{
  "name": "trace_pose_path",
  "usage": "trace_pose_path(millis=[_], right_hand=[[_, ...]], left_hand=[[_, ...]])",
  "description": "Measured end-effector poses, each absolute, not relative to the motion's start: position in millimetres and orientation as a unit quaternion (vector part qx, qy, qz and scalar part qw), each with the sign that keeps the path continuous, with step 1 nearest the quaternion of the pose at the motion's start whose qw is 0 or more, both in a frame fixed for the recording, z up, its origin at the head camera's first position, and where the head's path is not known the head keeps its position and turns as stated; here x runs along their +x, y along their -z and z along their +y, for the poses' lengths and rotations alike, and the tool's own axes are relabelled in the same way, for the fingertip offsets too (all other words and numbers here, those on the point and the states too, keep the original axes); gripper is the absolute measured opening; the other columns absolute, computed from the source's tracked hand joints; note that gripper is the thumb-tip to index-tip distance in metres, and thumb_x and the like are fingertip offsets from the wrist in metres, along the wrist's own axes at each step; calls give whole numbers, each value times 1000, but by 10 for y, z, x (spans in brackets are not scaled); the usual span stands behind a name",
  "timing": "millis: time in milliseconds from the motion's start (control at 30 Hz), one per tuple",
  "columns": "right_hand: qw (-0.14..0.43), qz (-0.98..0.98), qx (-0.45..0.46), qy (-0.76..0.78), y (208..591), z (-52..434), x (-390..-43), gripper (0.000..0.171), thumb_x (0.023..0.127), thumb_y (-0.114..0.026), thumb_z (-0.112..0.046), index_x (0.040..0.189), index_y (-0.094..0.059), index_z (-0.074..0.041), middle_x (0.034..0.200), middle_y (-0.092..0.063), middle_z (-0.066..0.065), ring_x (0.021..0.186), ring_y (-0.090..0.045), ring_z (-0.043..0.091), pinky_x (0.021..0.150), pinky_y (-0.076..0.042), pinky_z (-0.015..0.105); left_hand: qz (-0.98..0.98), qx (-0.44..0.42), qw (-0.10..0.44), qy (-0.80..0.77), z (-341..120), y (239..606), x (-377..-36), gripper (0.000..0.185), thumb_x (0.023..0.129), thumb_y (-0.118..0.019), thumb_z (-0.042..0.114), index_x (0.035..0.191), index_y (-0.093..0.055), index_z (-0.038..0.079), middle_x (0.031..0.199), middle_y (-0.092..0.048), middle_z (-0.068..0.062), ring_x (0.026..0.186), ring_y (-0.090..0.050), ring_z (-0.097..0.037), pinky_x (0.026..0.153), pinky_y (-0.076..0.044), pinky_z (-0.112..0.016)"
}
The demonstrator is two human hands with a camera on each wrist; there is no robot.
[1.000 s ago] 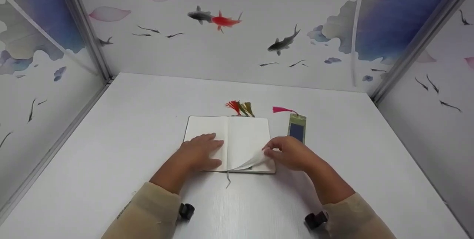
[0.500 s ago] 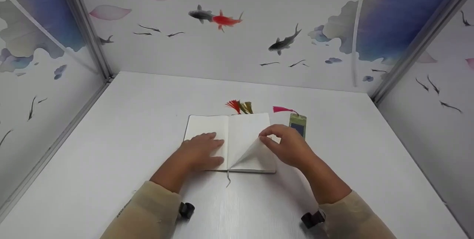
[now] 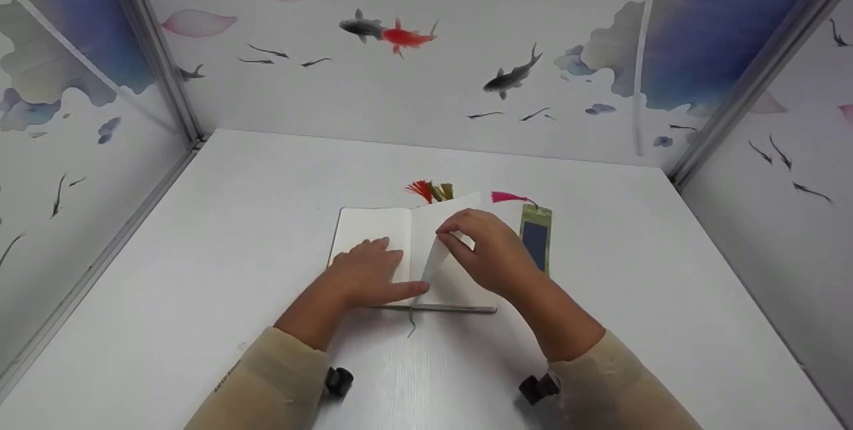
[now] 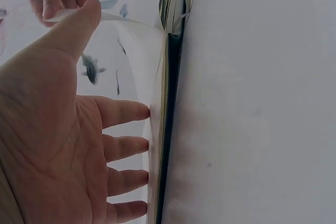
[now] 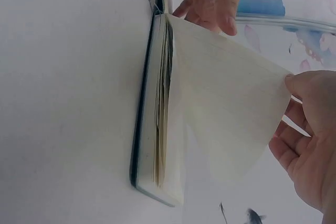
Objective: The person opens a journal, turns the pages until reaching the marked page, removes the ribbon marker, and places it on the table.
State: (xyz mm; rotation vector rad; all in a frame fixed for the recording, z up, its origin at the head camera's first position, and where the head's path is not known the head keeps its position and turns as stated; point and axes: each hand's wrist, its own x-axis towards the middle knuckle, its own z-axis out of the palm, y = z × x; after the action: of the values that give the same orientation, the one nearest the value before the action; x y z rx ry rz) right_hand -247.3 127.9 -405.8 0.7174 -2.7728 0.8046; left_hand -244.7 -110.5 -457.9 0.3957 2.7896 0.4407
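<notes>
White laminate covers the desk (image 3: 220,230), which carries one open notebook with cream pages and a dark cover (image 3: 373,230), lying at the desk's middle, nearer the front edge than the back edge. One thin ribbon marker (image 3: 411,323) trails from the spine toward the front edge. Two hands work on it. The left hand (image 3: 363,273) lies flat with straight fingers pressing the left page. The right hand (image 3: 490,250) pinches one lifted page (image 3: 436,263) between thumb and fingertips, holding it raised over the spine. One blue and green rectangular bookmark with a pink tassel (image 3: 535,233) lies just beside the notebook's right edge. Two tassels, one red (image 3: 420,190) and one olive (image 3: 445,191), show at its back edge. Three white panels printed with fish and blue lotus leaves (image 3: 426,63) enclose the desk.
</notes>
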Motion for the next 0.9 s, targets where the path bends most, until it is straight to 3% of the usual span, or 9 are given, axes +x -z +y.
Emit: trace_pose_path(millis=[267,633,900], right_hand=[[137,-912,313,-225,3992,1045,-2521,13,103,-74,-23,114,-81,-26,116,-78,-9,120,-69,15,107,-59,35],[202,-875,384,-212,4010,907,-2553,14,99,-78,-17,112,-82,-23,112,-77,-6,111,-71,14,104,-59,34],[208,-878,373,-214,4089,964,-2584,17,99,-79,-15,114,-83,-22,124,-77,-4,122,-71,17,111,-57,36]], left_hand=[[968,126,134,-172,-1087,4575,-2423,107,86,-53,92,163,-48,18,174,-38,-12,164,-30,-39,126,-30,-71],[966,108,93,-216,-1097,4573,-2426,101,90,-59,83,166,-43,17,170,-45,-10,160,-40,-34,126,-35,-65],[965,76,59,-242,-1112,4591,-2466,114,88,-72,75,174,-19,22,169,-44,-12,153,-50,-36,119,-43,-66]])
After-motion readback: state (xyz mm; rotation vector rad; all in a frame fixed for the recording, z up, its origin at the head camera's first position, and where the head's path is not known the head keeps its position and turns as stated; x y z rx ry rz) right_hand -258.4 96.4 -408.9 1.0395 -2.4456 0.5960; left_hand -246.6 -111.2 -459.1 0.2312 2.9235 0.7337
